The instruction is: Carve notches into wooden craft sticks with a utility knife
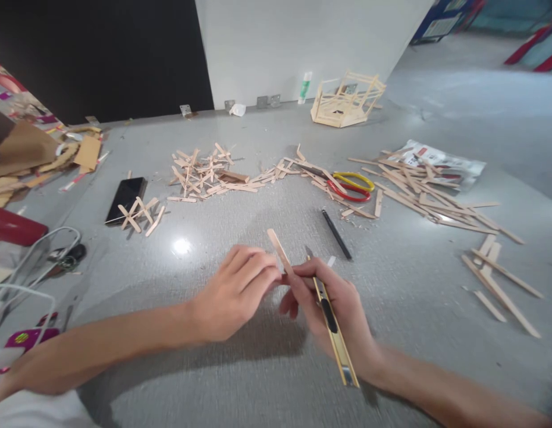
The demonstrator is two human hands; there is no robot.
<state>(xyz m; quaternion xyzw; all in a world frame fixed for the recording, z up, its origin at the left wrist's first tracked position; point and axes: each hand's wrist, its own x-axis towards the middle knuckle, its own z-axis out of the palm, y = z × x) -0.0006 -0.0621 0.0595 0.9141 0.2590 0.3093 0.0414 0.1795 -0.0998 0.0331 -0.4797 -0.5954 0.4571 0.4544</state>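
My right hand is closed around a yellow utility knife, its blade pointing away from me. Thumb and finger of that hand also pinch a flat wooden craft stick, which slants up to the left. Beside the stick's lower end, the curled fingertips of my left hand meet the right hand's fingers. Whatever lies between those left fingertips is hidden. A black pen lies on the grey table just beyond my right hand.
Cut stick pieces litter the table's middle, near scissors with red and yellow handles. Longer sticks and a plastic packet lie right. A stick frame stands behind. Left are a phone, cables and cardboard.
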